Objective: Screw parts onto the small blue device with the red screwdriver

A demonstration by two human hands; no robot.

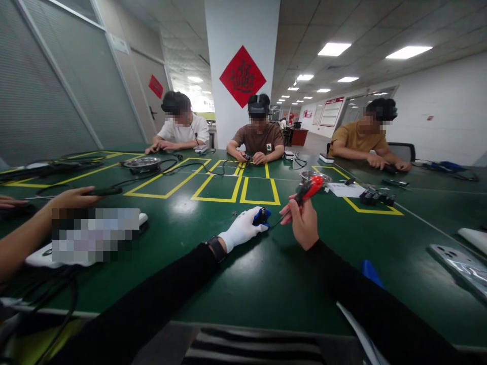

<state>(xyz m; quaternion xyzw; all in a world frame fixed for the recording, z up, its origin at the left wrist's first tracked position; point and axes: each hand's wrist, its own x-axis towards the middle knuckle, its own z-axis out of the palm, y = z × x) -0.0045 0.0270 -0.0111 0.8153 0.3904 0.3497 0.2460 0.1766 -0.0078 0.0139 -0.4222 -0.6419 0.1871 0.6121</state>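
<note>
My left hand (243,229), in a white glove with blue on the finger side, is closed around a small black part (261,217) with a metal tip pointing up. My bare right hand (305,224) grips a red-and-black screwdriver (309,188). Its handle tilts up and to the right, while the thin shaft slants down toward the black part. Whether the tip touches the part, I cannot tell. A few tiny metal pieces (235,213) lie on the green table (236,284) just beyond my left hand.
Metal dishes (141,163) stand farther back. Several black parts (376,196) lie near white paper (346,189) at right. A phone (456,263) is at the right edge, a blue item (372,274) near my right sleeve. Co-workers sit opposite; another person's hand (72,198) reaches in from the left.
</note>
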